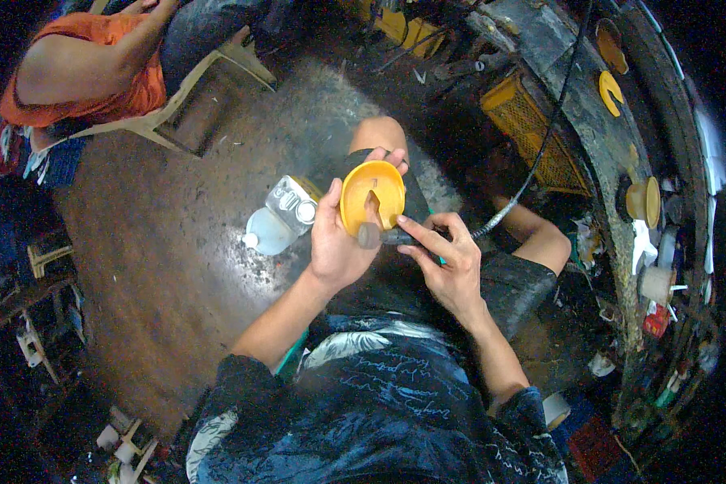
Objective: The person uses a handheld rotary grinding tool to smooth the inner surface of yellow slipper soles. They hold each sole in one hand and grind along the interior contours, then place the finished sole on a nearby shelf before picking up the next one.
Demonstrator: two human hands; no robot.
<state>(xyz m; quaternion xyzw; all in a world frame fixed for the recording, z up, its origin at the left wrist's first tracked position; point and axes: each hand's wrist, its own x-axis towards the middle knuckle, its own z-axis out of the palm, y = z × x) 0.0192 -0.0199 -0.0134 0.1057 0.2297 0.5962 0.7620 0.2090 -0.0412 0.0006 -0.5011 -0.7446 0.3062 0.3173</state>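
My left hand [336, 246] is closed round a shallow yellow round piece [385, 179], shaped like a small dish with a notch-like opening in its middle. The thumb lies along its left rim and the fingertips show past the far edge. My right hand [453, 266] grips a dark rotary handpiece [397, 236] fed by a flexible black shaft [532, 161]. A dull grey-brown cylindrical head [369, 235] at the handpiece's tip overlaps the near edge of the yellow piece; I cannot tell whether they touch. My right fingertips are close to that rim.
Plastic bottles [270, 230] are on the floor beyond my left forearm. A worn bench [629, 266] along the right bears more yellow pieces [611, 93]. Below it sits a yellow crate [532, 133]. A person in orange [73, 73] sits on a chair [149, 125] at far left.
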